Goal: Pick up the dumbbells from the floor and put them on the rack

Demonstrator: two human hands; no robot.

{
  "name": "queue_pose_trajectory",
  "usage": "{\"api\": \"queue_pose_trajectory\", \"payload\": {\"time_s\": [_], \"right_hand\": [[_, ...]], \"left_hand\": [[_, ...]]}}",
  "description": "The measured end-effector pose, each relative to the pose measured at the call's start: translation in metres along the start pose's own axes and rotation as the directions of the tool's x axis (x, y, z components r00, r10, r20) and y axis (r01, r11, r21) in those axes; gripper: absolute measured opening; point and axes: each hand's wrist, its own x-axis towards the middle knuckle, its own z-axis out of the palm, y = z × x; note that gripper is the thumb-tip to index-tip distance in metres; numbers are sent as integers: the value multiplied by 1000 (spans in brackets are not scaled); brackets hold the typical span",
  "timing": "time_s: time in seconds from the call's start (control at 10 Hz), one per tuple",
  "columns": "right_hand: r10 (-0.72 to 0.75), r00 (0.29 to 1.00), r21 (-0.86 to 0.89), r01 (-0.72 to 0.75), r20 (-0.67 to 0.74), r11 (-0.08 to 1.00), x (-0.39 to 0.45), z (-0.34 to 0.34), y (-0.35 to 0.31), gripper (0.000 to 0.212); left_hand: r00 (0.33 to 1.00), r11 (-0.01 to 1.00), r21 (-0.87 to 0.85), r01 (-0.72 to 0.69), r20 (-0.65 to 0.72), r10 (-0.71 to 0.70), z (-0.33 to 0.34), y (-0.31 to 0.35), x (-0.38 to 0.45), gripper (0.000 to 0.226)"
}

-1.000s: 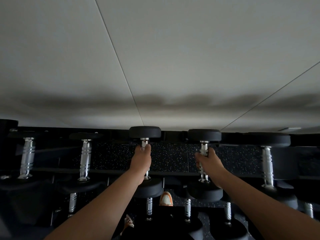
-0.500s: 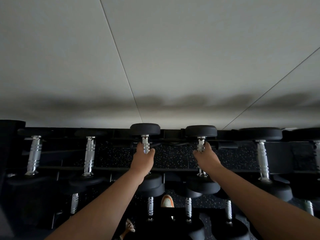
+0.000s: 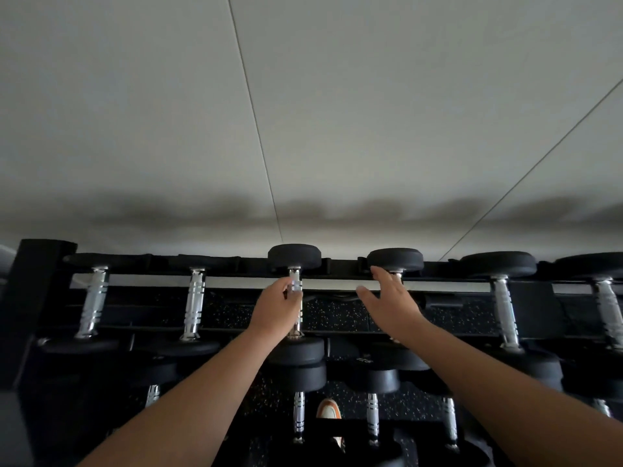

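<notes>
Two black-headed dumbbells with chrome handles lie across the top tier of the black rack [image 3: 337, 284], side by side in the middle of the view. My left hand [image 3: 278, 311] is curled on the handle of the left dumbbell [image 3: 294, 257], fingertips wrapped round the chrome. My right hand [image 3: 391, 305] hovers over the handle of the right dumbbell [image 3: 395, 259], fingers spread and lifted off it; the hand hides most of that handle.
More dumbbells fill the top tier on the left [image 3: 195, 305] and right [image 3: 504, 308]. A lower tier holds further dumbbells [image 3: 299, 412]. An orange-and-white shoe [image 3: 328, 409] shows on the speckled floor below. A pale wall [image 3: 303, 112] stands behind the rack.
My right hand has let go of the right dumbbell's handle and opened. Both dumbbells have slid further back on the rack. My left hand keeps its hold, now looser.
</notes>
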Motion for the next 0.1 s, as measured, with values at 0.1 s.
{"api": "queue_pose_trajectory", "payload": {"time_s": [0.1], "right_hand": [[-117, 993, -81, 115, -20, 990, -8, -2, -25, 72]], "left_hand": [[996, 989, 113, -93, 3, 93, -24, 6, -1, 50]]}}
